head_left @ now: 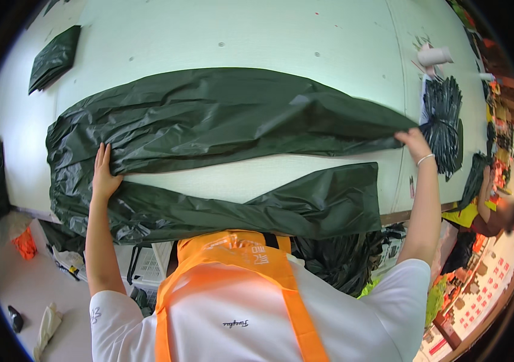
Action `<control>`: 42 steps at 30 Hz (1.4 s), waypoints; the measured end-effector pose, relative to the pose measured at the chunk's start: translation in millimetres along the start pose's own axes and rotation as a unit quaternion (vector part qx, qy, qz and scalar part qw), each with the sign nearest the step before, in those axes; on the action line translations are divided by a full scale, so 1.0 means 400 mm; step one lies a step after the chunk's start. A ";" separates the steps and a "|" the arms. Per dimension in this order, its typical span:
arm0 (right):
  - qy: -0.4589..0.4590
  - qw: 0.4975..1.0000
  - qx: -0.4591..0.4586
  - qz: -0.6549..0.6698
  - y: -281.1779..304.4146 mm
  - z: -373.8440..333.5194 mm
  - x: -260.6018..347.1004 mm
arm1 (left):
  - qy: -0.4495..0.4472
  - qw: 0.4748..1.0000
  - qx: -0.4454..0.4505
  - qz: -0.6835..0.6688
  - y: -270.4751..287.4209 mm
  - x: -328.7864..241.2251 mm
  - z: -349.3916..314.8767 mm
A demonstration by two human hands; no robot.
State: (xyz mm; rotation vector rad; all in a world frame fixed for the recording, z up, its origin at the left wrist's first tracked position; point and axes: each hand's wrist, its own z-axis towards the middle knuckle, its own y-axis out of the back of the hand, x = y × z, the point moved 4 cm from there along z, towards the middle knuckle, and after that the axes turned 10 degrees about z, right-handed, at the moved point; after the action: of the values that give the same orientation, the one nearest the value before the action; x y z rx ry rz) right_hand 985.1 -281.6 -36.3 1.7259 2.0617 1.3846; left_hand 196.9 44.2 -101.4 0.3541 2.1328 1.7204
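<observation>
A pair of dark green rain trousers (208, 123) lies spread across the table, its waist end at the left and both legs reaching right. My left hand (105, 172) rests flat on them near where the legs part, fingers stretched out. At the far right, my right hand (415, 145) is closed on the end of the far leg, which is drawn together to a point there. The near leg lies along the table's front edge, its end wide and flat.
A folded dark green garment (54, 59) lies at the far left. To the right are a tied bundle of dark strips (442, 123) and a white roll (435, 57). Dark material (332, 262) is heaped below the front edge. Another person (492, 214) works at the right.
</observation>
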 end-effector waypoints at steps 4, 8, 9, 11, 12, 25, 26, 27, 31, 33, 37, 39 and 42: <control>0.211 0.816 -0.024 0.537 0.097 -0.095 0.147 | -0.007 0.998 0.042 -0.055 0.004 0.034 0.012; 0.046 0.946 0.038 0.318 0.037 -0.086 0.090 | -0.003 0.996 0.050 -0.067 -0.019 0.072 0.032; 0.007 0.938 0.041 0.344 0.029 -0.063 0.051 | -0.008 0.996 0.057 -0.063 -0.024 0.066 0.038; -0.044 0.944 0.027 0.325 -0.004 -0.034 0.028 | -0.009 0.997 0.054 -0.049 -0.029 0.060 0.036; -0.069 0.964 -0.014 0.256 -0.013 -0.013 0.012 | -0.009 0.998 0.052 -0.042 -0.031 0.059 0.033; 0.256 0.826 0.032 0.501 0.177 -0.117 0.271 | 0.025 0.998 0.052 0.011 -0.015 0.064 0.025; 0.223 0.885 -0.015 0.409 0.186 -0.123 0.220 | 0.037 0.998 0.042 0.022 -0.024 0.065 0.021; 0.183 0.944 -0.041 0.270 0.169 -0.085 0.142 | 0.050 0.997 0.037 0.038 0.001 0.042 0.004; 0.077 0.958 -0.129 0.246 0.032 -0.028 -0.138 | -0.023 1.000 -0.012 0.014 0.021 -0.009 0.003; 0.094 0.952 -0.246 0.154 -0.050 -0.048 -0.218 | -0.054 0.993 -0.068 -0.078 0.054 0.023 -0.047; 0.035 0.980 -0.183 0.065 -0.157 -0.206 -0.408 | 0.170 0.942 -0.273 -0.099 0.060 0.318 -0.270; -0.053 0.993 -0.102 0.040 -0.202 -0.342 -0.455 | 0.342 0.891 -0.285 0.094 0.013 0.496 -0.445; -0.224 0.950 0.004 0.216 -0.276 -0.529 -0.423 | 0.668 0.598 -0.135 -0.423 -0.150 0.650 -0.586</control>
State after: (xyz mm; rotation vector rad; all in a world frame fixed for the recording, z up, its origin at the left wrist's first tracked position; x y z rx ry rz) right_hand 836.3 -531.8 -65.3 2.3295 1.5086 0.9322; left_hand -136.9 -65.9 -151.6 -2.3108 1.8683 1.6086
